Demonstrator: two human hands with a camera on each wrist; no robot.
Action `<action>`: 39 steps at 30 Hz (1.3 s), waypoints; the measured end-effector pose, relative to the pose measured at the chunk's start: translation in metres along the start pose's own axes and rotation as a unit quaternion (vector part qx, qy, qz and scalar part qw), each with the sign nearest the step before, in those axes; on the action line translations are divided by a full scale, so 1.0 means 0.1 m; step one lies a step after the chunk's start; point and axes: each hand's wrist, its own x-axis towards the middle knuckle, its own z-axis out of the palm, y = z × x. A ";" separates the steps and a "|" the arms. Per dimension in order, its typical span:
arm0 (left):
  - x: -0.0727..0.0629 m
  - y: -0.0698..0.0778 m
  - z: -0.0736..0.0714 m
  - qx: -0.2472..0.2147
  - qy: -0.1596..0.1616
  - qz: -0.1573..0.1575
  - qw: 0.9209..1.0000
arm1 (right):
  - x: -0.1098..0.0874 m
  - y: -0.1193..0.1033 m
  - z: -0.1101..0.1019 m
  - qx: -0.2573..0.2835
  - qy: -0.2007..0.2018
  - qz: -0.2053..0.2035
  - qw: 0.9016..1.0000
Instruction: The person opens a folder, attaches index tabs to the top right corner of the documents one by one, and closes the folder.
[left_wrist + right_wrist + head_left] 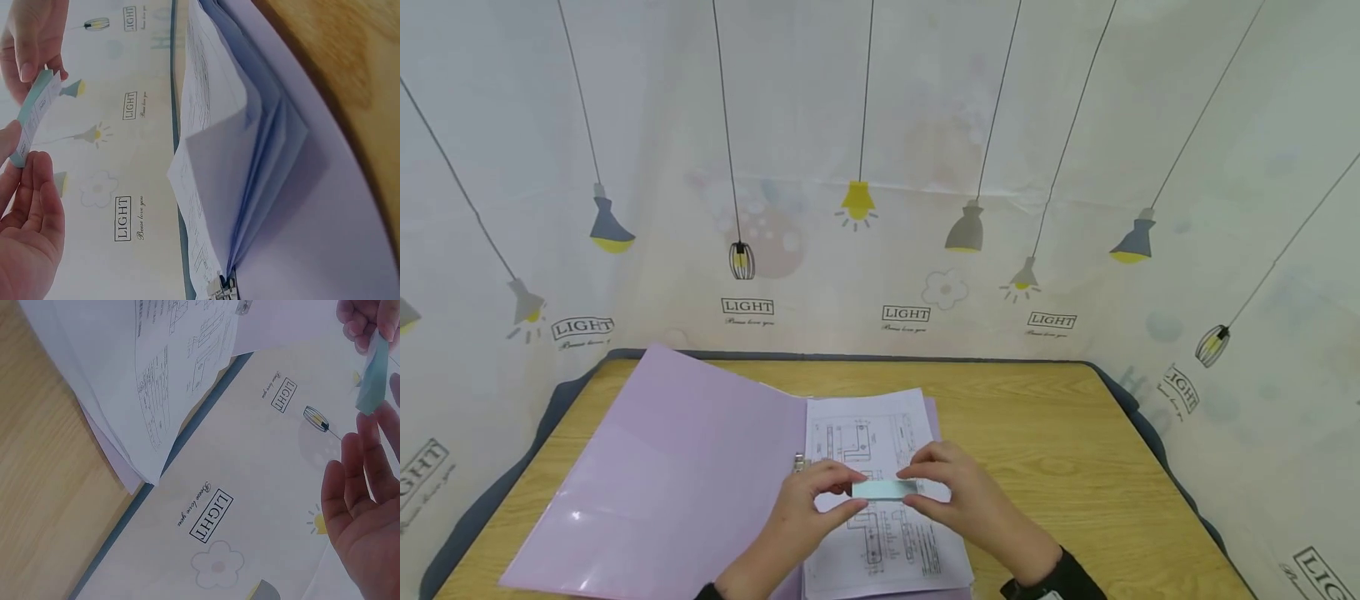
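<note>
Pale backdrop largest: printed hanging lamps, cords running up, the word LIGHT boxed in several spots. Wood-grain tabletop below it, dark blue-grey band along the far edge and sides.

Lilac folder open on the tabletop, cover spread to the person's left, glossy highlights near its lower corner. Stack of papers on the folder's right side; line drawings and small text on the top sheet. Left wrist view: sheet edges fan apart, top ones curving up off the folder.

Both hands above the papers. Left hand pinches the left end of a strip between thumb and fingers; right hand pinches the right end the same way. Dark sleeve at the right wrist.

Strip: mint green, narrow, roughly level, held in the air clear of the papers. White, printed face visible from the left wrist; print too blurred to read.

Metal clip at the stack's left edge, just beside the left hand.
</note>
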 end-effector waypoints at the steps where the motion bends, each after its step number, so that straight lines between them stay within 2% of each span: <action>1: 0.00 0.00 0.00 -0.003 0.000 -0.001 1.000 | 0.00 0.00 -0.01 -0.008 -0.001 -0.004 1.000; 13: 0.00 0.03 -0.03 -0.003 0.003 -0.004 1.000 | 0.01 -0.01 -0.01 -0.046 0.005 -0.033 0.998; 20: 0.00 0.01 -0.03 -0.007 -0.004 0.011 1.000 | 0.03 -0.01 0.00 -0.069 0.043 -0.076 0.994; 23: 0.00 -0.01 -0.03 -0.016 -0.011 0.021 1.000 | 0.04 -0.02 0.02 -0.086 0.060 -0.076 0.992; 25: 0.00 -0.01 -0.03 -0.022 -0.016 0.022 0.999 | 0.06 -0.03 0.03 -0.095 0.066 -0.061 0.991; 29: 0.00 0.00 -0.02 -0.031 -0.023 0.016 0.999 | 0.08 -0.07 0.05 -0.086 0.070 -0.005 0.994; 35: 0.01 0.02 -0.01 -0.038 -0.027 0.000 0.999 | 0.10 -0.12 0.05 -0.032 0.065 0.079 0.994; 39: 0.00 0.02 -0.01 -0.041 -0.028 0.006 0.999 | 0.09 -0.11 0.05 0.004 0.060 0.119 0.991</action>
